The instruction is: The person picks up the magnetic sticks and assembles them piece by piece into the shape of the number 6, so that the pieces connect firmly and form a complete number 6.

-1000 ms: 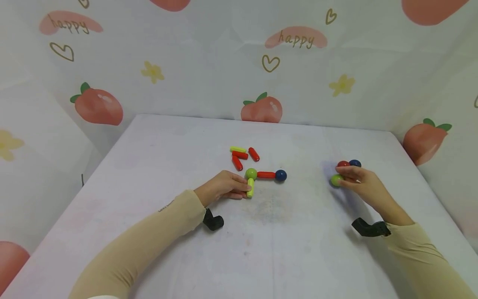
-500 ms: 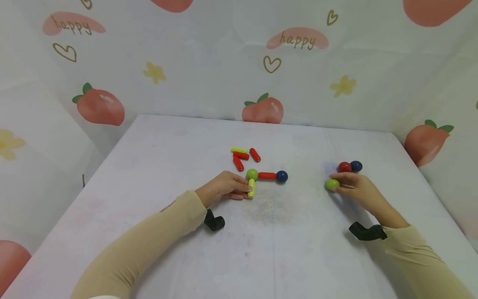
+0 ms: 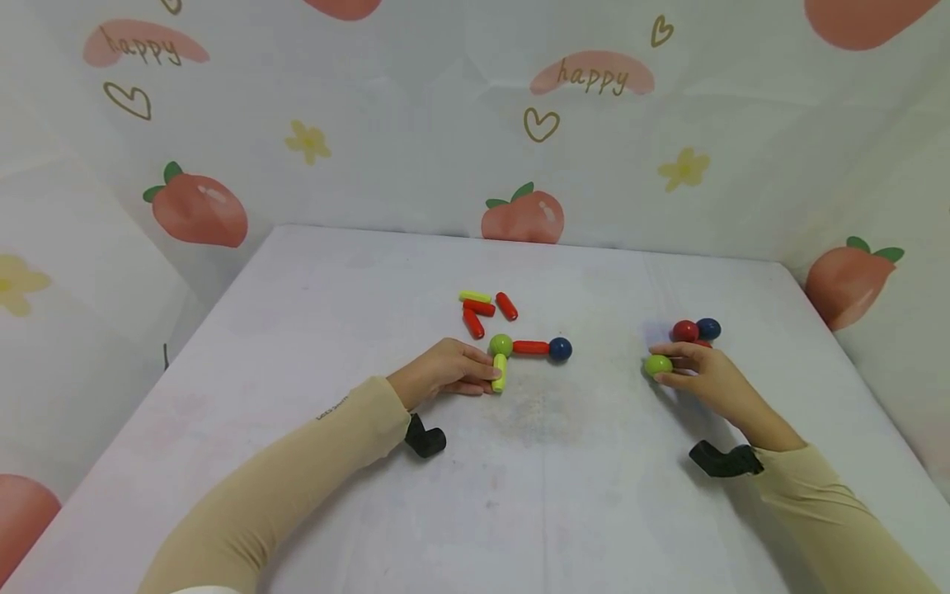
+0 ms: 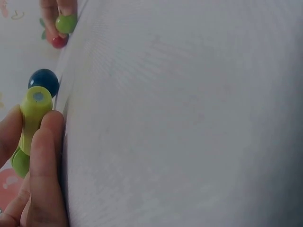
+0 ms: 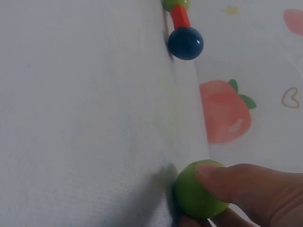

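Note:
My left hand [image 3: 454, 369] pinches a yellow-green rod [image 4: 32, 124] between thumb and fingers. In the head view that rod's far end meets a green ball [image 3: 500, 345], from which a red rod [image 3: 530, 347] runs right to a dark blue ball [image 3: 560, 349]. The rod's near end shows a round grey spot in the left wrist view. Farther right, my right hand [image 3: 701, 375] grips a loose green ball [image 5: 201, 189] between thumb and fingertips, low over the table.
Behind the left hand lie several loose rods: a yellow-green rod [image 3: 475, 296] and red rods [image 3: 507, 306]. Just beyond the right hand sit a red ball [image 3: 684, 331] and a blue ball [image 3: 708, 329], with another red piece partly hidden by the hand. A patterned cloth [image 3: 416, 165] rises behind the table.
My right hand has drawn the green ball slightly left and nearer, away from the red and blue balls. The left hand keeps its hold on the yellow-green rod.

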The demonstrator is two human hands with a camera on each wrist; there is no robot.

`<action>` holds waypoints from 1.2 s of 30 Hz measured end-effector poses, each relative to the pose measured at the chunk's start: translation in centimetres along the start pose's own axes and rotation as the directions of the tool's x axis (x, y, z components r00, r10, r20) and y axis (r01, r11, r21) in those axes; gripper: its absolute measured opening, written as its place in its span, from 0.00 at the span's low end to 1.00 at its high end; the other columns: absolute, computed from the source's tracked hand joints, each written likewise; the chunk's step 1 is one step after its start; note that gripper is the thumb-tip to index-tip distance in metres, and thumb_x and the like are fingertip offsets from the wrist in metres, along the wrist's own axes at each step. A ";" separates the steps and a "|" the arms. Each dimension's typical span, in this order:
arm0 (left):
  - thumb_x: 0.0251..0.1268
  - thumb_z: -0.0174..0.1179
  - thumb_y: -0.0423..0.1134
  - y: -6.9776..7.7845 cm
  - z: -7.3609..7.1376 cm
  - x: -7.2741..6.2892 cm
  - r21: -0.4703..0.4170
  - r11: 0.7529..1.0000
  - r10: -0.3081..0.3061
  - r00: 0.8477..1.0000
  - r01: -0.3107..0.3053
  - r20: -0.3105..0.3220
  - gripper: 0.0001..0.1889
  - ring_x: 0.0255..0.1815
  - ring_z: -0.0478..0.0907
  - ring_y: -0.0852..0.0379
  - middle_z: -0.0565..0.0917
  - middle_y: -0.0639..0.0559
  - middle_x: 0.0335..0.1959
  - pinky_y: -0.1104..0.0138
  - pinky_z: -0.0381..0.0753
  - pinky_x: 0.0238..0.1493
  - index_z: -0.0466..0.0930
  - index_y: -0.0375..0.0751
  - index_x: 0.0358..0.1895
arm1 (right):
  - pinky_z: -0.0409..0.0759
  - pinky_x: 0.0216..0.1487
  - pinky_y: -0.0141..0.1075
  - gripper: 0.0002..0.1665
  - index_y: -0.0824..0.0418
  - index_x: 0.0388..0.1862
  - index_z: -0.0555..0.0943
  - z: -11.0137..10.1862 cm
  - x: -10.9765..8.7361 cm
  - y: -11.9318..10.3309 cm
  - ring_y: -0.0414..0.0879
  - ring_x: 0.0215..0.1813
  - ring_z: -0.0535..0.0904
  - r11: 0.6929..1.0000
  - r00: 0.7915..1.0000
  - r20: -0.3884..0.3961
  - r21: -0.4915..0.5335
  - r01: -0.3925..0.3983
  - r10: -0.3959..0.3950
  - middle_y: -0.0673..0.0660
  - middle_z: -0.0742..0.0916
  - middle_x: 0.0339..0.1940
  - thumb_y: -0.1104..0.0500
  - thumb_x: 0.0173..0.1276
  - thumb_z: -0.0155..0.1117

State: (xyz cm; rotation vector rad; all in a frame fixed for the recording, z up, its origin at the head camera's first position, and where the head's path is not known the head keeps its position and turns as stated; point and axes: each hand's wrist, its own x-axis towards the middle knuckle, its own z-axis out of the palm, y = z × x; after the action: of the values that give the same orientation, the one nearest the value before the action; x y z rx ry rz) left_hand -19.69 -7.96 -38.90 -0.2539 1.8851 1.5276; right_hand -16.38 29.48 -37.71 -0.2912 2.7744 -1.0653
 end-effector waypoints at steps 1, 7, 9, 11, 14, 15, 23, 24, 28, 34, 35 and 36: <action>0.58 0.69 0.36 0.0 0.0 0.0 0.000 1.000 -0.003 1.000 0.003 -0.001 0.16 0.28 0.85 0.60 0.88 0.47 0.35 0.71 0.83 0.35 0.84 0.36 0.49 | 0.72 0.41 0.16 0.25 0.72 0.58 0.77 0.0 0.0 0.0 0.66 0.58 0.77 1.000 1.000 -0.001 -0.003 -0.003 0.003 0.71 0.79 0.57 0.61 0.64 0.67; 0.57 0.69 0.36 0.1 0.0 0.0 0.002 1.000 -0.013 1.000 0.013 -0.007 0.16 0.28 0.85 0.59 0.88 0.47 0.35 0.72 0.83 0.34 0.84 0.37 0.49 | 0.73 0.41 0.16 0.26 0.71 0.59 0.77 -0.1 0.0 -0.2 0.66 0.58 0.78 1.000 1.000 -0.010 0.000 -0.014 0.014 0.71 0.79 0.58 0.60 0.64 0.67; 0.57 0.69 0.36 0.2 0.0 0.0 0.001 1.000 -0.013 1.000 0.013 -0.008 0.15 0.28 0.85 0.59 0.88 0.47 0.34 0.72 0.83 0.34 0.84 0.37 0.49 | 0.72 0.41 0.16 0.26 0.70 0.60 0.76 -0.1 0.0 -0.3 0.66 0.58 0.77 1.000 1.000 -0.006 0.008 -0.028 0.028 0.71 0.78 0.59 0.60 0.65 0.67; 0.58 0.69 0.36 0.2 0.0 -0.1 0.002 1.000 -0.013 1.000 0.013 -0.008 0.15 0.28 0.85 0.60 0.88 0.47 0.34 0.72 0.83 0.34 0.84 0.37 0.49 | 0.73 0.41 0.17 0.27 0.70 0.60 0.76 -0.1 0.0 -0.4 0.66 0.58 0.77 0.999 0.999 -0.003 0.018 -0.037 0.037 0.71 0.78 0.60 0.59 0.65 0.67; 0.58 0.69 0.36 0.2 0.0 -0.1 -0.001 1.000 -0.013 1.000 0.013 -0.007 0.15 0.27 0.85 0.60 0.87 0.48 0.34 0.72 0.83 0.33 0.84 0.36 0.49 | 0.73 0.41 0.17 0.27 0.71 0.60 0.76 0.0 0.1 -0.7 0.66 0.57 0.78 0.999 0.999 -0.008 0.032 -0.031 0.031 0.71 0.78 0.59 0.59 0.64 0.68; 0.58 0.69 0.36 0.2 0.0 -0.1 -0.002 1.000 -0.012 1.000 0.012 -0.006 0.15 0.27 0.85 0.60 0.87 0.48 0.34 0.72 0.83 0.33 0.84 0.36 0.49 | 0.74 0.41 0.17 0.27 0.71 0.60 0.76 0.1 0.1 -0.8 0.66 0.57 0.78 0.999 1.000 -0.013 0.037 -0.025 0.025 0.71 0.79 0.58 0.59 0.64 0.68; 0.58 0.69 0.36 0.1 -0.1 -0.2 -0.002 1.000 -0.004 1.000 0.004 0.005 0.16 0.27 0.85 0.60 0.87 0.47 0.34 0.72 0.83 0.33 0.83 0.36 0.50 | 0.73 0.42 0.17 0.28 0.69 0.61 0.76 0.4 0.0 -1.3 0.65 0.59 0.77 0.996 0.999 -0.026 0.080 -0.039 0.041 0.68 0.78 0.58 0.57 0.65 0.68; 0.58 0.68 0.35 0.1 -0.1 -0.2 -0.003 1.000 0.000 1.000 0.000 0.008 0.16 0.27 0.85 0.60 0.87 0.47 0.34 0.72 0.83 0.33 0.83 0.35 0.49 | 0.73 0.42 0.17 0.28 0.68 0.61 0.76 0.4 -0.1 -1.5 0.65 0.59 0.77 0.996 0.999 -0.025 0.083 -0.040 0.042 0.68 0.78 0.59 0.57 0.65 0.68; 0.58 0.68 0.34 0.1 -0.1 -0.2 -0.007 1.000 0.015 1.000 -0.015 0.018 0.16 0.27 0.85 0.61 0.87 0.47 0.33 0.73 0.83 0.32 0.83 0.34 0.50 | 0.73 0.45 0.18 0.29 0.65 0.62 0.76 0.6 -0.4 -2.3 0.63 0.61 0.76 0.996 0.998 -0.033 0.071 -0.055 0.058 0.64 0.78 0.60 0.53 0.66 0.66; 0.58 0.69 0.34 0.1 -0.1 -0.2 -0.010 1.000 0.014 1.000 -0.014 0.013 0.16 0.27 0.85 0.61 0.87 0.48 0.33 0.73 0.83 0.31 0.83 0.34 0.49 | 0.81 0.53 0.36 0.28 0.62 0.62 0.76 1.1 -0.8 -3.6 0.61 0.61 0.78 0.998 0.999 -0.043 0.052 -0.027 0.029 0.62 0.81 0.57 0.52 0.67 0.66; 0.58 0.69 0.34 0.1 -0.1 -0.2 -0.011 1.000 0.013 1.000 -0.013 0.012 0.16 0.27 0.85 0.60 0.87 0.48 0.33 0.73 0.83 0.31 0.83 0.35 0.49 | 0.81 0.53 0.37 0.27 0.62 0.62 0.76 1.2 -0.8 -3.9 0.61 0.60 0.78 0.998 0.999 -0.042 0.056 -0.016 0.019 0.62 0.81 0.57 0.52 0.67 0.66; 0.58 0.69 0.34 0.1 -0.1 -0.2 -0.013 1.000 0.012 1.000 -0.012 0.012 0.16 0.27 0.85 0.60 0.87 0.48 0.33 0.73 0.83 0.32 0.83 0.35 0.49 | 0.82 0.52 0.38 0.27 0.62 0.62 0.76 1.3 -0.9 -4.1 0.61 0.60 0.78 0.998 0.999 -0.041 0.060 -0.006 0.008 0.63 0.81 0.57 0.53 0.67 0.66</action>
State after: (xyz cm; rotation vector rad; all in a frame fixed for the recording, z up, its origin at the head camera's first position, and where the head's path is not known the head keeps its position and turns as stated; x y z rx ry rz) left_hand -19.64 -8.09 -38.73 -0.2390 1.8715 1.5462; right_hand -14.75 25.83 -35.82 -0.2543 2.7711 -1.1637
